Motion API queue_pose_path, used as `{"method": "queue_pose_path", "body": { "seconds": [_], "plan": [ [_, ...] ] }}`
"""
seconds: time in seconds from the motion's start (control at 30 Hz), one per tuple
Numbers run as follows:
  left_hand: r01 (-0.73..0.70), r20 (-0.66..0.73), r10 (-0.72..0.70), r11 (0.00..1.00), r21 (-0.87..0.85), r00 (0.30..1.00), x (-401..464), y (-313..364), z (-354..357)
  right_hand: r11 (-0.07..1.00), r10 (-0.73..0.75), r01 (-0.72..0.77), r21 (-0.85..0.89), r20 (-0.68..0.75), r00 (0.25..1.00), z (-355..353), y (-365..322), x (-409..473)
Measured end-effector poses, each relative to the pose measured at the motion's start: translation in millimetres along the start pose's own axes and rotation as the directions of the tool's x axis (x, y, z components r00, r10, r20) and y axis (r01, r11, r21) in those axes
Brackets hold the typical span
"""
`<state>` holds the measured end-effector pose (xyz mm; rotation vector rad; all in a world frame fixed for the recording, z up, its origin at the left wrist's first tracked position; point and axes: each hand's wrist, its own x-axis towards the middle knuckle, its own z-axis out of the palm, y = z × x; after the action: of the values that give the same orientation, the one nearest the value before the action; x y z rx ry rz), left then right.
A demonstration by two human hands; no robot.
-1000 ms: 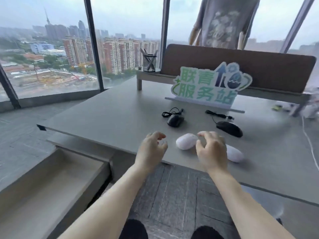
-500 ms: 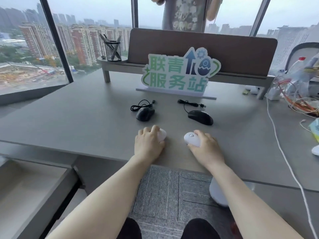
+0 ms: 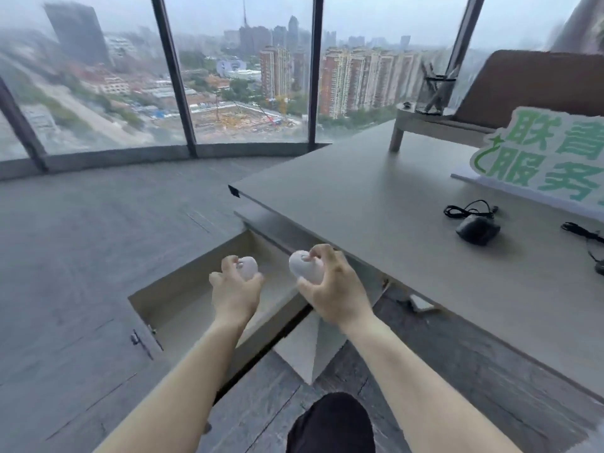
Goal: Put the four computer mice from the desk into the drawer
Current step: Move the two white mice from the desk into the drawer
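Both hands are off the desk (image 3: 376,197) and over the open drawer (image 3: 183,289), each with a white mouse in it. Left hand (image 3: 235,292) has its fingers curled round the left mouse (image 3: 247,267), thumb on one side and fingertips on the other, so it's clamped on, not loose. Most of that mouse is covered by the hand; only the rounded top pokes out. Right hand (image 3: 333,289) is the same deal: fingers wrapped over the right mouse (image 3: 304,266), one fingertip hooked on top, thumb underneath. More of this one shows, a pale egg shape, but its back end is buried in the palm.

Neither mouse is touching the drawer, as far as I can see. They're held in the air above it, the right one about over the drawer's near-desk edge.

Black mouse (image 3: 478,229) sits on the desk with its cable (image 3: 467,209) bunched up just behind it. A second black mouse (image 3: 600,268) is at the right edge, almost completely cut off by the frame, just a sliver plus its cord.

Drawer inside is partly blocked by the forearms. The green sign (image 3: 539,158) is cropped on the right, and the whole shot is a bit smeared with motion blur, especially around the pen cup (image 3: 433,93).
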<state>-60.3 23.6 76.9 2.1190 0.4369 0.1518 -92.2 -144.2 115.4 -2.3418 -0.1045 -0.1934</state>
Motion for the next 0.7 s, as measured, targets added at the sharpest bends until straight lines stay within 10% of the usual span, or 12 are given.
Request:
{"method": "queue_pose_path", "body": {
  "seconds": [0.3, 0.7],
  "plan": [
    [0.383, -0.007, -0.385, 0.915, 0.127, 0.923, 81.8, -80.2, 7.6, 0.937, 0.185, -0.091, -0.338, 0.257, 0.948, 147.9, 7.8, 99.1],
    [0.412, -0.029, -0.426, 0.853, 0.320, 0.904, 143.9, -113.0, 79.3, 0.803, 0.390, -0.113, -0.585, 0.372, 0.842, 210.1, 58.9, 168.8]
  ]
}}
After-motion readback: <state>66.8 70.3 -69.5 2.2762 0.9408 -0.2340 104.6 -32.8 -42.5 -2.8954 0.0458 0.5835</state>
